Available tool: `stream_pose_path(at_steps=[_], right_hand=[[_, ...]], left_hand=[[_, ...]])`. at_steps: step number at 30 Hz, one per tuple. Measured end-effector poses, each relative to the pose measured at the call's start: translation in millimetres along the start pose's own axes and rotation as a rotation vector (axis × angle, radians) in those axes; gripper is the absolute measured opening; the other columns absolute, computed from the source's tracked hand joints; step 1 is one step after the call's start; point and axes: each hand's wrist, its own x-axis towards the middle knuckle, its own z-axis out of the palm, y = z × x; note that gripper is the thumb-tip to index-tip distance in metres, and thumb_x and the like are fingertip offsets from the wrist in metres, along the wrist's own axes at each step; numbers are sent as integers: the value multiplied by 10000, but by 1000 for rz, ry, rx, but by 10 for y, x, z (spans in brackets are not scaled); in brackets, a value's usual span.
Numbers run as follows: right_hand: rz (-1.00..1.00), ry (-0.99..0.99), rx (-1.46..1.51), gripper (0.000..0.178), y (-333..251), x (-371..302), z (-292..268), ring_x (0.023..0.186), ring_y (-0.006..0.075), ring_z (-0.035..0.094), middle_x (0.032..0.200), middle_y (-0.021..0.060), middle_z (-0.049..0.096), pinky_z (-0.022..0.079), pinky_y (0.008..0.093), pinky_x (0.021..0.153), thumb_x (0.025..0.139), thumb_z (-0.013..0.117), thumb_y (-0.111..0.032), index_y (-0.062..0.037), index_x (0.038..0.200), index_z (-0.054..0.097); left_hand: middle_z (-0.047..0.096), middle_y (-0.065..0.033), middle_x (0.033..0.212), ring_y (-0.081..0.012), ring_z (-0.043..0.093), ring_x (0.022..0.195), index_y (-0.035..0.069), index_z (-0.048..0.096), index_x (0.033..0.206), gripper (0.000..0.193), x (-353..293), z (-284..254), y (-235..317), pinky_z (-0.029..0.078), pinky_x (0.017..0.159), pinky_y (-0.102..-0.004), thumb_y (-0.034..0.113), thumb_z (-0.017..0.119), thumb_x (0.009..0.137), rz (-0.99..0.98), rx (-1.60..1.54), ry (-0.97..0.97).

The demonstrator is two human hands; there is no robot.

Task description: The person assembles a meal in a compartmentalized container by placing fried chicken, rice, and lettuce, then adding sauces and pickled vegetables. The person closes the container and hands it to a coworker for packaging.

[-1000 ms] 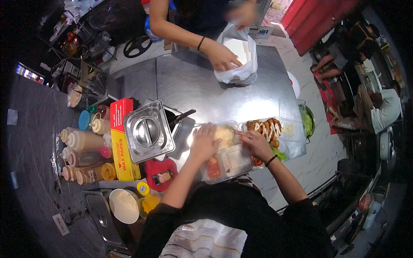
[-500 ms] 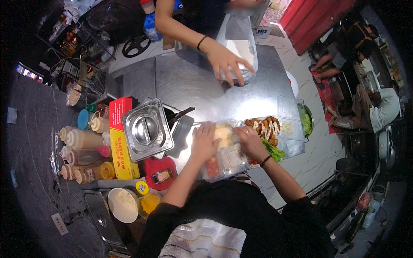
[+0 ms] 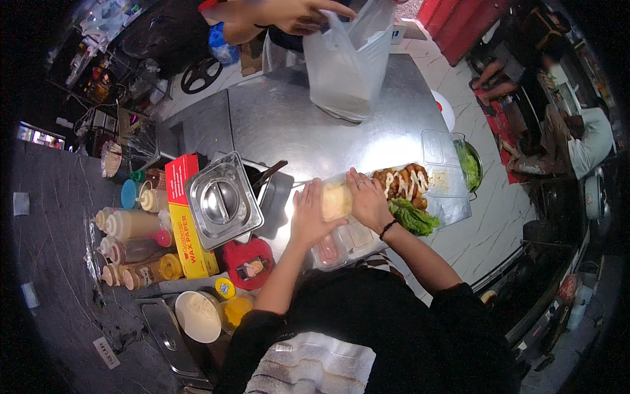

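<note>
A clear plastic takeaway container [image 3: 335, 226] with compartments lies on the steel table in front of me. Pale food [image 3: 336, 199] shows through its far part, and something reddish sits in its near left compartment. My left hand [image 3: 310, 215] lies along the container's left side, fingers stretched out and thumb reaching across the top. Flat on its far right part rests my right hand [image 3: 369, 205], fingers extended. Just right of it, a second container holds browned pieces with white sauce [image 3: 401, 182] and green lettuce [image 3: 415, 218]; its clear lid [image 3: 443, 172] is folded back.
Across the steel table [image 3: 269, 118], a co-worker's hand [image 3: 295, 14] is at a white plastic bag [image 3: 346, 72]. At left stand a lidded steel pan [image 3: 224, 200], a wax paper box [image 3: 189, 220] and several sauce bottles [image 3: 131, 223]. A bowl of lettuce [image 3: 468, 167] sits far right.
My right hand has gone from bent fingers at the container's edge to lying flat on top. The co-worker's hand has drawn back, and the white bag now stands taller, pulled upward.
</note>
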Motion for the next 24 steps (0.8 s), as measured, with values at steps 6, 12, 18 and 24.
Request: stream_pose_path(at_steps=[6,12,18,24], right_hand=[[19,131,-88,596,-72,-47,122,1334,300,401,1476,187,388,304,457,1088,857,449,-103,38,1427,350],[34,161,-36,627,-89,-83,196,1358,322,362,1509,198,326,292,474,1100,863,442,-104,39,1455,293],[49,158,36,632,-39,-96,288,1374,314,345,1516,186,318,287,477,1101,866,449,-115,22,1462,291],[58,181,60,633,-30,-104,319,1376,291,348,1520,162,324,273,485,1103,856,454,-101,4,1461,303]], left_hand=[[221,-191,1556,-357,210,1439,-28,118,1501,1240,-23,18,-63,141,1166,-510,673,703,662,50,-60,30],[236,-223,1540,-379,208,1434,-64,167,1482,1257,-61,81,-131,119,1166,-520,739,652,645,108,-85,85],[250,-216,1537,-373,209,1437,-49,189,1481,1220,-94,133,-157,117,1166,-521,728,650,659,152,-113,138],[276,-214,1526,-372,215,1435,-31,239,1467,1085,-100,194,-284,140,1163,-521,633,668,724,192,-231,197]])
